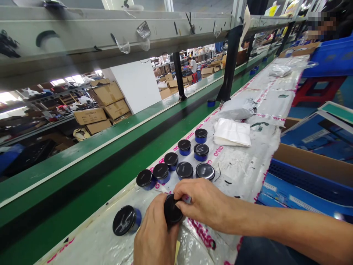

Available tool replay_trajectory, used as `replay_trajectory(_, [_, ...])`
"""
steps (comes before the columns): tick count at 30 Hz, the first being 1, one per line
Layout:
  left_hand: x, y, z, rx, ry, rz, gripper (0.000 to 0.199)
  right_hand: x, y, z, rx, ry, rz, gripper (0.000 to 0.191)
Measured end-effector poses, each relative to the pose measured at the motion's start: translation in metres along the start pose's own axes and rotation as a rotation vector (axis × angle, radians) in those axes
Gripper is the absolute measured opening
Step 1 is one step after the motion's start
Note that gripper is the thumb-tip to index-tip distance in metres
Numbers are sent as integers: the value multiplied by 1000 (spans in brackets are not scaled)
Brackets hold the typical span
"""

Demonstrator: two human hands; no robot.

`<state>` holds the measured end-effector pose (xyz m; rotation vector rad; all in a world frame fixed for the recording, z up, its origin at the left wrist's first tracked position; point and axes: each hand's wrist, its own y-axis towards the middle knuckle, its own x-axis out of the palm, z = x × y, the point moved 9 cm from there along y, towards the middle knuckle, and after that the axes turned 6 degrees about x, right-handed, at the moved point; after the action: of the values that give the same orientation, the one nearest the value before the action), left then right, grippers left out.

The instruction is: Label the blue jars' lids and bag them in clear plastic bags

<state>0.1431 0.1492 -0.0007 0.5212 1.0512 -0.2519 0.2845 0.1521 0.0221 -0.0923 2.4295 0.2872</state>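
My left hand (154, 230) is wrapped around a round jar (171, 211) and tilts it so that its black lid faces up toward me. Over the upper right edge of that lid, the thumb and forefinger of my right hand (195, 200) are pinched together; what lies between them is too small to make out. To the left, a jar with a black lid and blue body (125, 221) stands near the table edge. Several more such jars are grouped just beyond my hands, among them one with a shiny lid (205, 171) and one at the group's far end (201, 135).
Pink-lettered plastic covers the worktable (237, 176). A stack of white sheets (232, 132) and a grey plastic bag (238, 109) lie farther along. The green conveyor (110, 169) runs left, below a metal beam (116, 33). Blue boxes (298, 202) stand right; other people are in the background.
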Motion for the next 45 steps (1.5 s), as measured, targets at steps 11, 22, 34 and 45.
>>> replay_trajectory(11, [-5,-1,8,6,4,49,34,0,1,-3,5,10,-18,12])
replay_trajectory(22, [0,-4,7,45,70,47,37,-1,-4,-5,-23,3,23,11])
replay_trajectory(34, [-1,-1,5,41,54,10,38,-8,-13,-21,-127,18,48,11])
replay_trajectory(45, [-5,0,7,-25,-23,39,49,-9,-8,-17,-42,130,-88,13])
